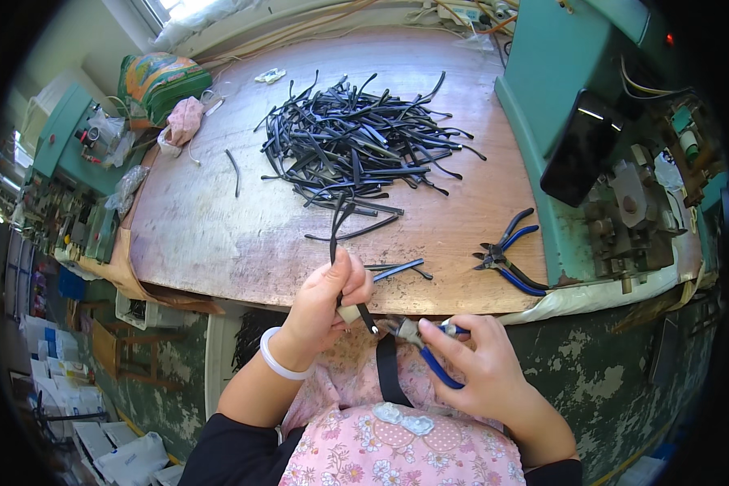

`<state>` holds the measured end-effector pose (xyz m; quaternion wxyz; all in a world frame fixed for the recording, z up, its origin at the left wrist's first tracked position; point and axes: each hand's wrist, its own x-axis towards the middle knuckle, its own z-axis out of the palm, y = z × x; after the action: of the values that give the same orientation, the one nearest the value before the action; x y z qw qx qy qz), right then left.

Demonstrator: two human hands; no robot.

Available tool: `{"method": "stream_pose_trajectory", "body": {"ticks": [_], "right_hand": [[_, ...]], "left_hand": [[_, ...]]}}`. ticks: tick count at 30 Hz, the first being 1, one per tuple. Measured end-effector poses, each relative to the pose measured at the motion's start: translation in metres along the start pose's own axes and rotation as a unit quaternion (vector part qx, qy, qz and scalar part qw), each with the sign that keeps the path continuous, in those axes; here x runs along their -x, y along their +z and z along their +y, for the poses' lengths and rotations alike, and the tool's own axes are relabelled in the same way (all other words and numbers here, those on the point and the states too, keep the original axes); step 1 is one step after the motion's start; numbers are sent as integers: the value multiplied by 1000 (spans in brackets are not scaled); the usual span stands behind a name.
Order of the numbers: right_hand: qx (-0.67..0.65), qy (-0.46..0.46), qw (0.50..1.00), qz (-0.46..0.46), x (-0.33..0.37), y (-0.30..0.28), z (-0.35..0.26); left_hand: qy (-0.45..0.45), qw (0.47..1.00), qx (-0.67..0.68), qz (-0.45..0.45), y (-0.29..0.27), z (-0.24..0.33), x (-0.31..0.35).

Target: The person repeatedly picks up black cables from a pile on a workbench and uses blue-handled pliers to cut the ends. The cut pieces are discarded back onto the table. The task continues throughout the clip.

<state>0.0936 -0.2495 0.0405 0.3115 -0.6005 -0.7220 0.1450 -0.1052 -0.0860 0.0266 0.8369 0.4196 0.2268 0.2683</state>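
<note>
My left hand [332, 300] is closed around black eyeglass temples [338, 223], whose curved tips stick up above the thumb. The lower end of one temple [370, 321] points down toward my right hand. In my right hand [482, 356] is a pair of blue-handled pliers [437, 366], its handles somewhat spread. The pliers' jaws lie just beside that temple end; whether they touch it I cannot tell. Ahead of my hands a large heap of black temples [356, 138] covers the middle of the table, with a few loose temples [401, 269] nearer the front edge.
Blue-handled cutting pliers [506, 255] lie at the table's [219, 235] right side. Beyond them stands a green machine [535, 146] with a black phone [579, 150] on it. Another green machine [65, 138] is at left, near a pink cloth [184, 120] and a green bag [162, 89].
</note>
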Motion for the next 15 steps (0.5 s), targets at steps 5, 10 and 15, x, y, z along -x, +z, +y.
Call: {"method": "stream_pose_trajectory", "body": {"ticks": [5, 10, 15], "right_hand": [[68, -56, 996, -24, -1, -7, -10], [62, -57, 996, -41, -1, -12, -11], [40, -58, 996, -51, 4, -12, -7]], "left_hand": [[-1, 998, -62, 30, 21, 11, 7], [-3, 997, -82, 3, 20, 13, 9], [42, 997, -72, -5, 20, 11, 11]]}}
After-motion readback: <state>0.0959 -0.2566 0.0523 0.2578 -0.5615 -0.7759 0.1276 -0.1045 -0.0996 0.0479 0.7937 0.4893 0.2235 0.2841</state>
